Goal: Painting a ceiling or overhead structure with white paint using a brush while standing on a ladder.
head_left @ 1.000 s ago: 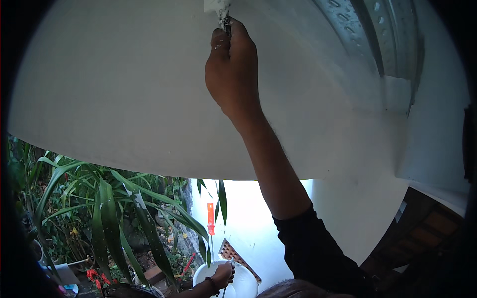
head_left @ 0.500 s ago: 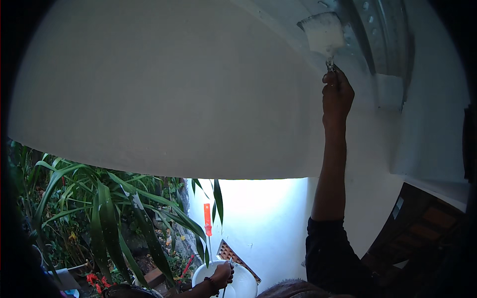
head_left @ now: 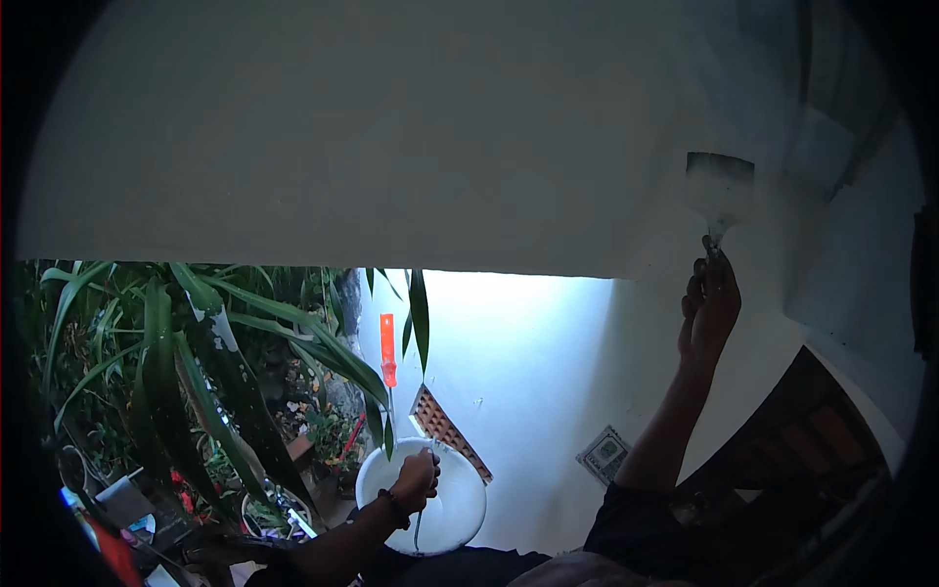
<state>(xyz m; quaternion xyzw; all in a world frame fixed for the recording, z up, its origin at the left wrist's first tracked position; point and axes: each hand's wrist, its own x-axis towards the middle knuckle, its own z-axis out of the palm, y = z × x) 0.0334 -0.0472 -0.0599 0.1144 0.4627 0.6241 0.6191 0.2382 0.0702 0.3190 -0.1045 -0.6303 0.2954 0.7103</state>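
Observation:
My right hand [head_left: 712, 305] is raised at the right, closed around the handle of a putty knife [head_left: 720, 191]. Its wide blade points up against the pale surface, mostly whitish with a dark band along the top edge. Lower down, my left hand [head_left: 418, 475] is closed over a white bucket [head_left: 367, 489]. Something slim and grey shows above and below its fingers, too little to name. Behind this hand an orange-handled tool [head_left: 387, 342] with a thin metal stem stands upright, its lower end hidden at the bucket.
A broad grey-white surface [head_left: 342, 137] spans overhead, ending in a straight lower edge. Long-leaved plants [head_left: 161, 362] crowd the left, some leaves hanging near the bucket. A brick-patterned strip [head_left: 452, 433] and a framed plaque [head_left: 603, 454] are beyond. Dark panelling [head_left: 812, 430] lies right.
The putty knife and my right hand have shifted right and lower in the picture. The view has tilted down, so the bucket and my left hand appear higher.

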